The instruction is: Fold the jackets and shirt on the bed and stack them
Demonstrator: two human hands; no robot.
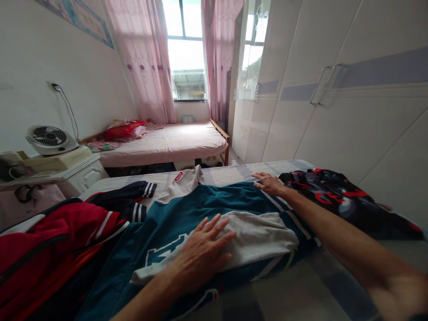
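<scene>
Teal jersey [214, 200] lies spread on bed [287, 296], between red jacket [50, 240] and black garment [334, 196]. Grey sleeve [264, 236] already folded over its body; rest unfolded. Left hand [200, 254] flat, fingers spread, pressing sleeve, gripping nothing. Right hand [269, 183] flat on jersey's far edge, holding nothing.

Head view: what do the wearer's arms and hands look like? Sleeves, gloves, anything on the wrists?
Both are bare. The left hand and right hand have no gloves, and no ring shows. The left forearm and right forearm are uncovered to the frame edge: no sleeve, cuff, watch or wristband in view.
</scene>
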